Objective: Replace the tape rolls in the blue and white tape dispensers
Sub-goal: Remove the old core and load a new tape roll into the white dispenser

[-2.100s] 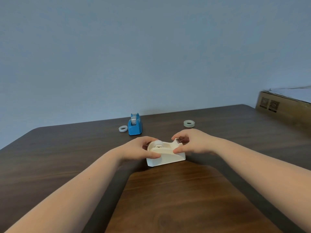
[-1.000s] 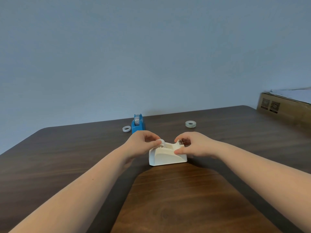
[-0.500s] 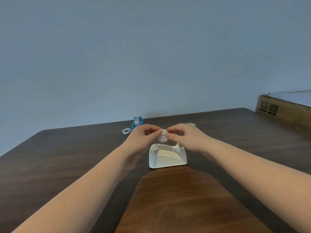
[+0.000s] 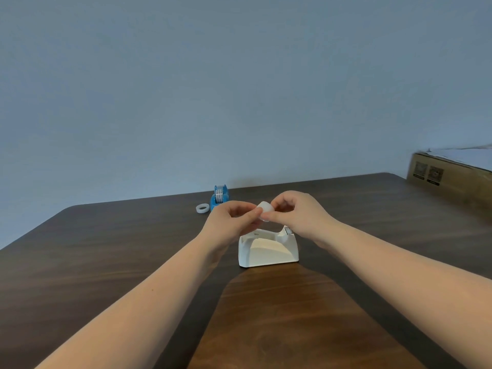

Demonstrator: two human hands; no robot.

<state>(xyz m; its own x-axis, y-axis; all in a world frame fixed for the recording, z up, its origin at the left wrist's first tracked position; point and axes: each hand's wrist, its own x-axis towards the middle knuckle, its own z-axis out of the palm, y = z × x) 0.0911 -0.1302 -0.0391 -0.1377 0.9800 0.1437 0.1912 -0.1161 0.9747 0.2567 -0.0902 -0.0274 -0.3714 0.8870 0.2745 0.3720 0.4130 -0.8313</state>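
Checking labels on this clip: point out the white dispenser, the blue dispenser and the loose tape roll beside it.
white dispenser (image 4: 269, 251), head view, front side wall
blue dispenser (image 4: 213, 200), head view, left side of its body
loose tape roll (image 4: 202, 208), head view, ring's rim

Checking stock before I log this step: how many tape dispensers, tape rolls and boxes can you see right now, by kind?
Tape dispensers: 2, the white dispenser and the blue dispenser.
Tape rolls: 3, the held roll between left hand and right hand, the loose roll on the table, the roll in the blue dispenser.
Cardboard boxes: 1.
Total: 6.
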